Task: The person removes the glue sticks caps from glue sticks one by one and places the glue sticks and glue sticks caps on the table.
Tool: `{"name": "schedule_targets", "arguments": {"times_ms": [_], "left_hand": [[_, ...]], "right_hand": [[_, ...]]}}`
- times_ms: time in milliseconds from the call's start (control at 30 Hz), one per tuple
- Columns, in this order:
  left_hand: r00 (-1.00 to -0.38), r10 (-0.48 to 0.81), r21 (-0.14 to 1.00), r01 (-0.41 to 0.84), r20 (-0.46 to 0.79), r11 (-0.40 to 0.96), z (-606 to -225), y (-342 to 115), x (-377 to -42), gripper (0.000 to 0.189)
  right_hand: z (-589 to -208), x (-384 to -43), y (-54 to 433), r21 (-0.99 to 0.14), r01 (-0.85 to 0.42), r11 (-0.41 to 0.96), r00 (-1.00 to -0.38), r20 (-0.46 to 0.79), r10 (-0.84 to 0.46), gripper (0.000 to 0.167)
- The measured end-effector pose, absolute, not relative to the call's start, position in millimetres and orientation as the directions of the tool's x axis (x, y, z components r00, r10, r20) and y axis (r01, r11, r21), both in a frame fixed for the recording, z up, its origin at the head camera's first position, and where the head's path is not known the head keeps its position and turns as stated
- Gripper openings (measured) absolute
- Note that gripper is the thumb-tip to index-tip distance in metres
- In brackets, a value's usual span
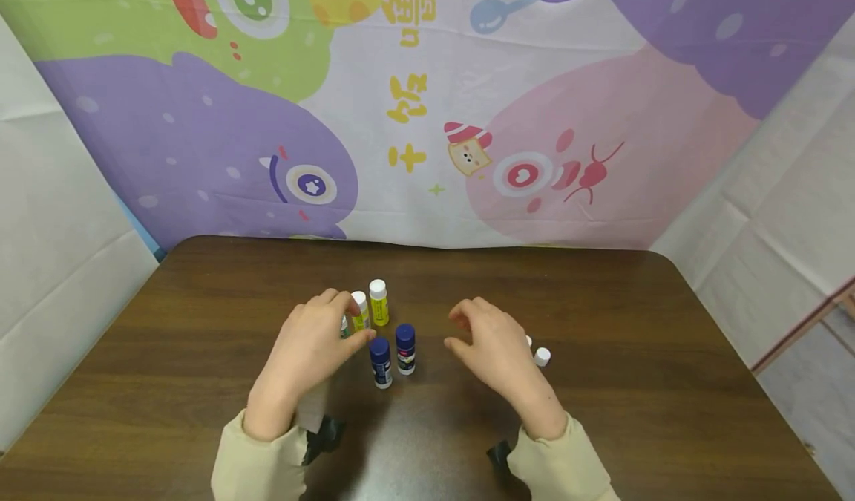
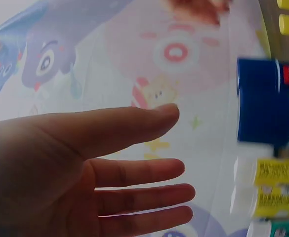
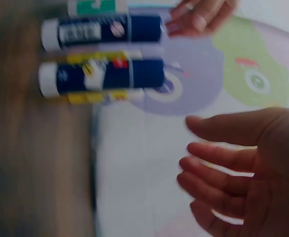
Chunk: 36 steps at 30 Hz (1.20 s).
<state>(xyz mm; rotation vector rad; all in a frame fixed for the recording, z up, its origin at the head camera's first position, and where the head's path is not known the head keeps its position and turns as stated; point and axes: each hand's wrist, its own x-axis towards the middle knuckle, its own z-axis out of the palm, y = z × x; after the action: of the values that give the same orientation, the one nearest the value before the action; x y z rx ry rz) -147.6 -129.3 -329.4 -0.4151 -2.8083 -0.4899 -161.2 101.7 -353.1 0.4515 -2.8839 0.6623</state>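
My left hand [image 1: 312, 344] hovers beside a group of upright glue sticks, its relaxed fingers holding nothing. Closest to its thumb is a navy glue stick [image 1: 381, 364], with a second navy glue stick [image 1: 405, 350] just right of it. Behind them are two yellow glue sticks with white caps, one at the back [image 1: 379, 304] and one nearer my fingers [image 1: 361, 309]. A green-labelled glue stick [image 2: 282, 229] shows in the left wrist view; my left hand mostly hides it in the head view. My right hand [image 1: 493, 345], fingers loosely bent, is held above the table right of the group, gripping nothing.
A small white cylindrical piece [image 1: 542, 356] lies on the brown table [image 1: 601, 412] beyond my right hand, with another white piece partly hidden by that hand. A printed cartoon cloth [image 1: 414, 204] hangs along the back edge, and white sheets [image 1: 60, 211] flank both sides.
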Motion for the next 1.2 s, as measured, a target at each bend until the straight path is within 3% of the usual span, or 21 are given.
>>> {"name": "schedule_targets", "arguments": {"times_ms": [133, 333, 733, 1200], "left_hand": [[-0.921, 0.279, 0.265, 0.351, 0.272, 0.898, -332.3, -119.3, -147.0, 0.034], [-0.923, 0.305, 0.248, 0.36, 0.233, 0.9, -341.7, -107.6, -151.2, 0.043], [-0.941, 0.307, 0.252, 0.335, 0.146, 0.908, -356.6, -98.4, -159.3, 0.037], [-0.93, 0.325, 0.267, 0.361, 0.172, 0.893, -362.4, -94.3, -160.5, 0.036]], "right_hand": [[-360.7, -160.2, 89.3, -0.454, -0.386, 0.803, -0.921, 0.244, -0.305, 0.032], [-372.6, -161.6, 77.0, -0.441, -0.443, 0.781, -0.892, 0.304, -0.335, 0.034], [-392.6, -163.7, 62.5, -0.518, -0.453, 0.725, -0.89, 0.303, -0.339, 0.04], [-387.1, -164.6, 68.4, -0.569, -0.422, 0.706, -0.905, 0.309, -0.293, 0.025]]}}
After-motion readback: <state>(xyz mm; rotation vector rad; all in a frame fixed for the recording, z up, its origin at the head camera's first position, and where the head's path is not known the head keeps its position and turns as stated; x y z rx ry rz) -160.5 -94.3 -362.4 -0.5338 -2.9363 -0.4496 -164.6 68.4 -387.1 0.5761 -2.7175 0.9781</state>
